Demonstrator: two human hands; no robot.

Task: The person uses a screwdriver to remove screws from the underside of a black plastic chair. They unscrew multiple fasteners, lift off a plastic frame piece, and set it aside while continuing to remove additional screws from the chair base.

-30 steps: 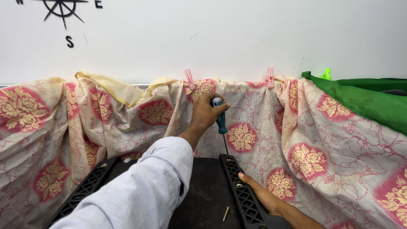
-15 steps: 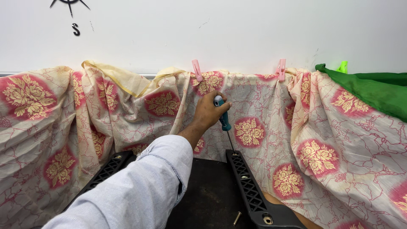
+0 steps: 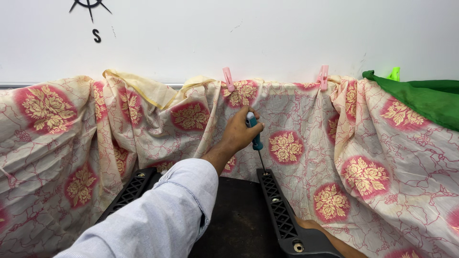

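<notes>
My left hand (image 3: 237, 134), in a light blue sleeve, grips the teal handle of a screwdriver (image 3: 256, 134) held nearly upright. Its thin shaft runs down to the far end of the right lattice rail (image 3: 277, 210) of a black plastic panel (image 3: 239, 215) lying in front of me. Of my right hand only a strip of wrist and forearm (image 3: 319, 230) shows, beside the rail's near end and against the cloth. Its fingers are hidden. A screw hole with a metal fitting (image 3: 298, 247) sits at the rail's near end.
A cream cloth with red and gold flowers (image 3: 363, 157) hangs along the white wall, held by two pink clothespins (image 3: 228, 79) (image 3: 323, 76). A green cloth (image 3: 420, 100) with a green clip (image 3: 394, 73) lies at the right. The panel's left rail (image 3: 129, 191) pokes from under the cloth.
My view shifted left and up. The right hand that rested on the rail has slid back toward the bottom edge. The loose screw on the panel is out of view. The screwdriver stays at the rail's far end.
</notes>
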